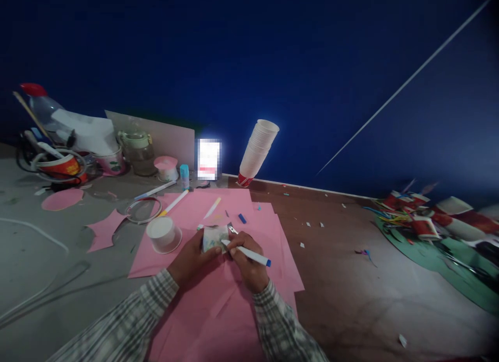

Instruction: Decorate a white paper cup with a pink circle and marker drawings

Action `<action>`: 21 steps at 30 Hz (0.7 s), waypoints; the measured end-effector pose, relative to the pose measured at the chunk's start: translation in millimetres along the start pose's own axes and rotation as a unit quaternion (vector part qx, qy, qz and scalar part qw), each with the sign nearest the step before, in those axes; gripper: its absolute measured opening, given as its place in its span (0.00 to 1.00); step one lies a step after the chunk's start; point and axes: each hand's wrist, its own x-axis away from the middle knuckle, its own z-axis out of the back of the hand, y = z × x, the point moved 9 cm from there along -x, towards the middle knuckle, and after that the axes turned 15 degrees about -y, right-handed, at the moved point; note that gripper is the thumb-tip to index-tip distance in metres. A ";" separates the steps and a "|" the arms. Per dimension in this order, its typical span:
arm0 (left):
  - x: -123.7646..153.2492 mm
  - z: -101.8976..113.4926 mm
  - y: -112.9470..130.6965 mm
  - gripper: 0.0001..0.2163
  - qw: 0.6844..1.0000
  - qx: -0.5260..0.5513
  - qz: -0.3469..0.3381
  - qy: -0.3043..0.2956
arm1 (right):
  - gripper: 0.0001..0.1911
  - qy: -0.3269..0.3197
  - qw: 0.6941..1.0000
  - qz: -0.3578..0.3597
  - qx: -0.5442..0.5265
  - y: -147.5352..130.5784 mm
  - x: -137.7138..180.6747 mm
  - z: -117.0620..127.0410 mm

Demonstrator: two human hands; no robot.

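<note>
My left hand [195, 255] is closed around a small white paper cup [213, 239] with faint coloured marks on its side. In my right hand [248, 260] is a white marker [252, 256] with a blue end, its tip at the cup's side. Both hands are over the pink paper sheets [268, 237]. Just beyond them lie a dark blue marker cap [242, 218] and a small metal tool [233, 230], partly hidden by my right hand. An upturned white paper cup [161, 234] stands left of my left hand.
A tall leaning stack of paper cups [257, 151] stands by the blue wall. Behind the paper are a glue stick [184, 177], a lit phone-like screen [209, 159] and a glass jug [137, 153]. Red cups [424, 228] and scissors [463, 263] lie on a green sheet at right.
</note>
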 end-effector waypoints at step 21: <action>0.7 -1.4 1.6 0.28 1.000 0.006 -0.002 -0.001 | 0.07 0.015 1.000 -0.013 0.001 -0.5 -0.1 2.1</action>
